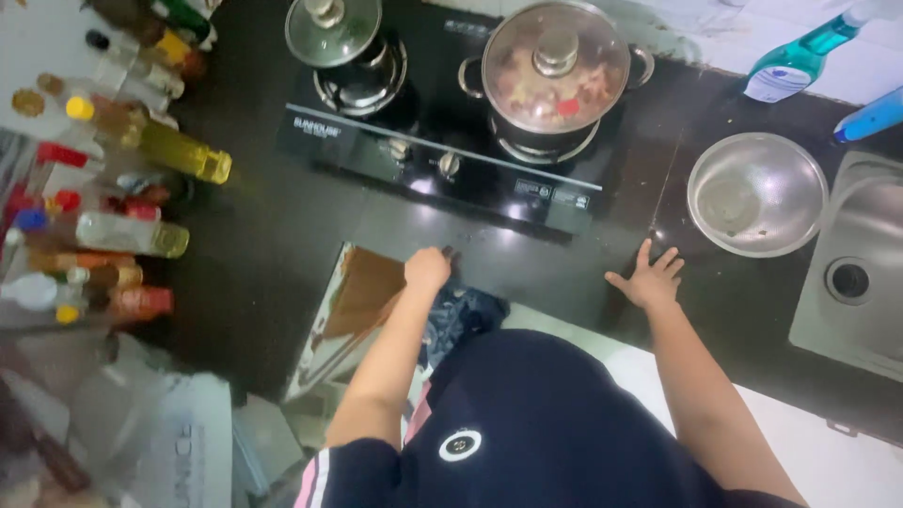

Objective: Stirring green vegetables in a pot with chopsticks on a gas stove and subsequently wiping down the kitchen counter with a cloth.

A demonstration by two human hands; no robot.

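- Bottles (141,141) of oil and sauce crowd the far left of the dark counter (273,235), some lying toward me with yellow and red caps.
- Below them sits a crumpled pale plastic bag (160,433).
- Next comes an open cupboard door (353,301), brown on its inner face, swung out under the counter edge.
- My left hand (428,268) is curled into a fist at the counter's front edge, just above that door; I cannot tell whether it grips anything.
- Behind it stands the black two-burner gas stove (442,160), its knobs facing me.
- On the stove's left burner is a small dark pot with a glass lid (334,33); on the right burner, a steel pot (555,71) under a glass lid, with reddish food inside.
- My right hand (649,277) lies flat on the counter, fingers spread wide, holding nothing.
- Just beyond it rests a steel bowl (757,193), near the sink (856,263).
- Two blue spray bottles (809,52) lean at the far right.
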